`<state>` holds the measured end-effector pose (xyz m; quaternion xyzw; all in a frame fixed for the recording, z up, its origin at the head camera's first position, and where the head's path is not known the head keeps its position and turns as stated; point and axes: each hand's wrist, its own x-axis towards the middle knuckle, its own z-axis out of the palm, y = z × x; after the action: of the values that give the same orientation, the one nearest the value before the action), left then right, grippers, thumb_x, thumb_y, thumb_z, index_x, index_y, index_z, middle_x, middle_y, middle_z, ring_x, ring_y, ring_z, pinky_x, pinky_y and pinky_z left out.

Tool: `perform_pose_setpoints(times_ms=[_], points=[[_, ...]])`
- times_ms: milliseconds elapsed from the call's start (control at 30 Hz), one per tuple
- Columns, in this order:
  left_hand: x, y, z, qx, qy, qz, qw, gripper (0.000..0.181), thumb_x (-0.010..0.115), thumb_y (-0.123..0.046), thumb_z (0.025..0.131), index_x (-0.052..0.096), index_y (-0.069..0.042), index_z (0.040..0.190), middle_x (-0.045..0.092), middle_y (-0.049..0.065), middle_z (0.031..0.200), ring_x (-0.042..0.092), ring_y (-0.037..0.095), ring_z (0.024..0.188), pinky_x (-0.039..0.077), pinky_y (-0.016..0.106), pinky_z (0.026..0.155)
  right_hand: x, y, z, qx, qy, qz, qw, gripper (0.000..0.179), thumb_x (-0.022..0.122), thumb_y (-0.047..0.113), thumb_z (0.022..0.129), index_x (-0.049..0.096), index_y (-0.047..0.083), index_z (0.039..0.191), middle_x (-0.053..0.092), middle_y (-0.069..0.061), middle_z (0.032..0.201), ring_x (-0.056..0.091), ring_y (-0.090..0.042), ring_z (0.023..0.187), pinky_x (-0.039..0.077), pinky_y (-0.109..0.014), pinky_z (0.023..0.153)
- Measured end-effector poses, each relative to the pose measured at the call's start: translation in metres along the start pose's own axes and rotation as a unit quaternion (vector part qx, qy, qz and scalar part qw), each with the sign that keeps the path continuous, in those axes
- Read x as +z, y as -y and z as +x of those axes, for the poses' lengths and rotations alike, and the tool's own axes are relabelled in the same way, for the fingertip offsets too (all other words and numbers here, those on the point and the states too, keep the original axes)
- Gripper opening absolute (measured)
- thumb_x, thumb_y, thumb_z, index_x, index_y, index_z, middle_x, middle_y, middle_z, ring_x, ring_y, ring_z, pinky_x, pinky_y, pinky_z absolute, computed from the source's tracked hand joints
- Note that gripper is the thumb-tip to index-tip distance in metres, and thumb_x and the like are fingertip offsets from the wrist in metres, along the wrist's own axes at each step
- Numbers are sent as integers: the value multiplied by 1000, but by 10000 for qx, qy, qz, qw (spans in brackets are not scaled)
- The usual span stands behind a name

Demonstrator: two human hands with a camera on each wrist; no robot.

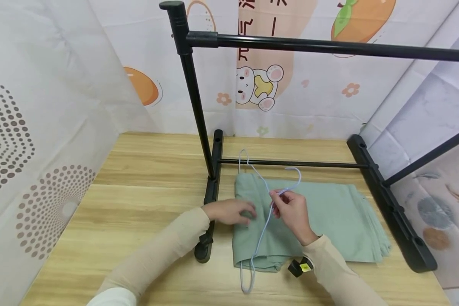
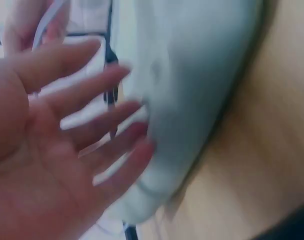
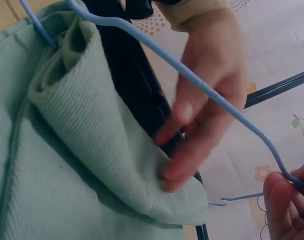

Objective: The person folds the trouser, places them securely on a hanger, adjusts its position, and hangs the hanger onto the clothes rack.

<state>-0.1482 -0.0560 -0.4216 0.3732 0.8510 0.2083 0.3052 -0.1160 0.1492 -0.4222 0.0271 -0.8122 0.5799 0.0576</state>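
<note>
A folded sage-green ribbed garment (image 1: 325, 216) lies on the table; its exact kind cannot be told. A light blue wire clothes hanger (image 1: 263, 231) stands tilted over its left end, and part of the wire passes inside the fold, hidden by the cloth. My right hand (image 1: 292, 212) pinches the hanger just below its hook between thumb and fingers. Beside the fold is my left hand (image 1: 231, 211), fingers spread and loosely bent, holding nothing. In the left wrist view that hand (image 2: 67, 135) is blurred, with its fingertips close to the cloth; contact cannot be told.
A black garment rack surrounds the cloth: its left foot (image 1: 212, 191), right foot (image 1: 392, 204), low crossbar (image 1: 290, 163) and raised top rail (image 1: 329, 46). The wooden table (image 1: 137, 187) extends left. Printed curtains (image 1: 199, 85) hang behind.
</note>
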Motion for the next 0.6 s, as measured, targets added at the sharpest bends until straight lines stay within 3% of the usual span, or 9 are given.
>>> perform_pose_setpoints(times_ms=[67,133,267,367,500,600], points=[[-5,7,2,-325,-448,128,9984,38,58,-23,98,58,-10,134,41,9,153,37,26,143,33,40,117,0,0,-1,-12,63,-49,10000,24,65,13,94,70,-10,90,63,-13,58,54,-8,43,48,-24,42],[-9,12,4,-582,-705,271,9954,43,59,-23,98,54,-9,138,34,11,157,30,29,146,30,42,119,0,1,-1,-33,155,-122,9998,22,66,13,93,71,-8,89,63,-13,59,54,-8,44,48,-24,42],[-15,15,7,-880,-564,624,9926,51,60,-27,97,48,-11,144,26,13,160,20,31,150,26,47,120,0,2,-2,-242,430,-351,9982,20,70,13,90,71,-4,81,64,-13,61,55,-8,45,47,-23,43],[-17,15,6,-931,-411,634,9928,51,59,-30,97,49,-10,143,26,14,160,16,31,151,23,49,121,0,4,-1,-480,672,-511,9953,17,72,12,88,71,-3,81,66,-13,63,55,-7,47,47,-23,45],[-19,16,2,-910,-740,-148,9930,45,56,-28,99,54,-6,138,37,15,155,28,31,147,27,46,120,0,7,-1,-655,912,-627,9917,16,71,12,89,72,-4,95,66,-14,65,54,-6,49,47,-23,45],[-23,15,-4,-831,-1075,-928,9864,41,53,-27,100,57,-5,134,49,14,147,40,30,140,35,45,115,-1,9,-2,-724,999,-682,9900,21,70,12,89,71,-5,102,65,-15,65,54,-6,49,46,-23,45]])
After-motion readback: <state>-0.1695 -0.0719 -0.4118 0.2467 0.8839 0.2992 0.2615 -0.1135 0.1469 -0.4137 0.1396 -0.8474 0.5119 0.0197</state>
